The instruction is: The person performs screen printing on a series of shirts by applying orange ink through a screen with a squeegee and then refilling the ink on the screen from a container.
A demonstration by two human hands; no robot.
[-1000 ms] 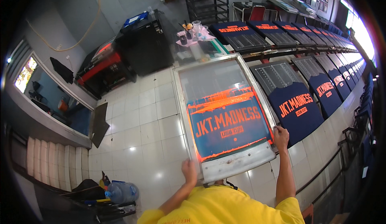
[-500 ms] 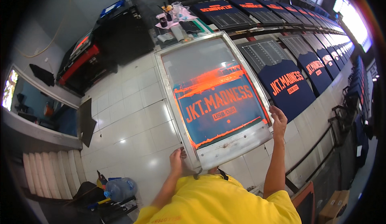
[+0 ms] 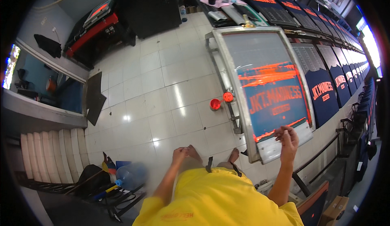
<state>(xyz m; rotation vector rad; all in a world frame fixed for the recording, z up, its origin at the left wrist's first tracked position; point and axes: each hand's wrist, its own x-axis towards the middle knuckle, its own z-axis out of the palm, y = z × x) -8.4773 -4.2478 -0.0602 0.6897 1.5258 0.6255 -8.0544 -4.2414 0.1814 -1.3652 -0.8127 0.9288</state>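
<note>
A screen printing frame (image 3: 238, 100) with a pale metal rim stands to the right of my body. Its mesh (image 3: 262, 49) carries a dark blue stencil with orange lettering, and wet orange ink is streaked across the middle. My right hand (image 3: 288, 141) is over the frame's near edge, fingers loosely bent and apart, holding nothing visible; whether it touches the frame I cannot tell. Away from the frame, above the floor in front of my body, my left hand (image 3: 179, 156) is curled closed with nothing visible in it.
An orange-red ink tub (image 3: 215, 104) is left of the frame. Navy printed shirts (image 3: 321, 90) lie on boards in long rows to the right. Squeegees (image 3: 233, 12) and cups are on the far table. A water jug (image 3: 133, 176) and steps (image 3: 53, 157) are at left.
My left hand has come away from the frame's near left corner. The right hand has shifted from its right edge to over the near edge. The frame now appears farther right in view.
</note>
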